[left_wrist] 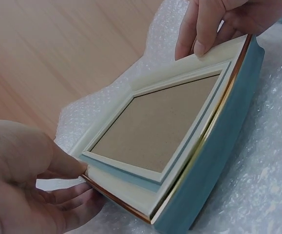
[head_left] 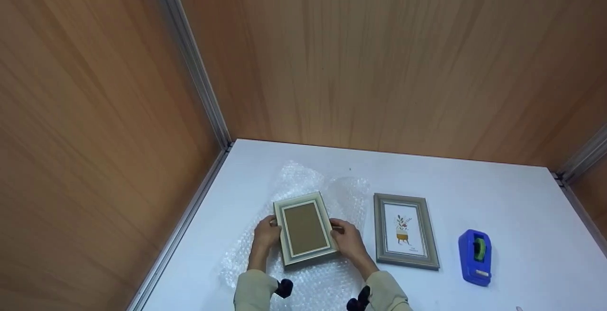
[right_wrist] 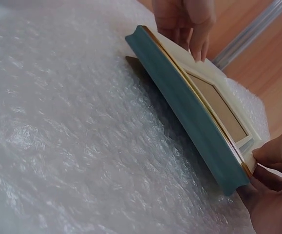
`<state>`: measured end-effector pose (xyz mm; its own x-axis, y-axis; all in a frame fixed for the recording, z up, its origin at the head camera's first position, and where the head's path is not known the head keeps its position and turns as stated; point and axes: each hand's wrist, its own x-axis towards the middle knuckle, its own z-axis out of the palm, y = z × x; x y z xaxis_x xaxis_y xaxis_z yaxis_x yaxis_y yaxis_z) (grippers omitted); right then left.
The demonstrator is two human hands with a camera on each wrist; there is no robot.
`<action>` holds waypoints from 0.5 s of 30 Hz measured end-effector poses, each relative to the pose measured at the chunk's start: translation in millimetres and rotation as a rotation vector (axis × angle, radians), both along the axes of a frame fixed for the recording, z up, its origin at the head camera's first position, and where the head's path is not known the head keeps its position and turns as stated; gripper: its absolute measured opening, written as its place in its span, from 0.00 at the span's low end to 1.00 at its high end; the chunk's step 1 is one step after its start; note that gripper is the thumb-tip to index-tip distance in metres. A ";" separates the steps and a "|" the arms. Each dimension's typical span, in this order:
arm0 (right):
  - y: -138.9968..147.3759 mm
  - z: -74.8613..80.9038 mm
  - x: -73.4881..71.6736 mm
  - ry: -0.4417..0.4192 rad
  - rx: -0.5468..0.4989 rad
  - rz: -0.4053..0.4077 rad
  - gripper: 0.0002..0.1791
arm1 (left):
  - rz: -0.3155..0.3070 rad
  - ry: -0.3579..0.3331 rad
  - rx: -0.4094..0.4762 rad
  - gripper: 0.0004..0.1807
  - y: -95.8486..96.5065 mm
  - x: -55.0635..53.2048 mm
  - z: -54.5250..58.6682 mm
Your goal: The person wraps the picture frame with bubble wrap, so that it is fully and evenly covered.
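A: Nearest: left sleeve. Left hand?
B: Nearly closed, pinching the left edge of the cream frame, held tilted over bubble wrap.
A: Right hand?
B: Likewise, opposite edge. Rightward: grey frame flat, then blue tape dispenser.

The held frame looks smooth, bubble wrap glossy.

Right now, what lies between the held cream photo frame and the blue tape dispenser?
The head view shows the right hand over bubble wrap, the plant-print picture frame, then bare white tabletop before the tape dispenser.
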<state>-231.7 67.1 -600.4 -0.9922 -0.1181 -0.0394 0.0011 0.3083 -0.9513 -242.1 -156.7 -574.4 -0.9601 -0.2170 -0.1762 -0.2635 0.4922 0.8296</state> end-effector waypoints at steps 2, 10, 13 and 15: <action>0.3 0.7 0.5 -0.002 0.002 -0.001 0.19 | -0.001 0.001 -0.002 0.21 -0.2 -0.2 -0.1; -0.1 0.8 0.4 0.033 0.019 0.002 0.18 | -0.017 0.007 -0.004 0.21 -0.8 -0.9 -0.5; -0.7 0.1 0.4 0.056 0.025 -0.002 0.18 | -0.014 -0.012 0.013 0.21 -0.9 -0.5 0.5; -1.5 -0.5 0.2 0.067 0.033 -0.013 0.18 | -0.007 -0.030 0.031 0.21 -0.6 -0.9 1.2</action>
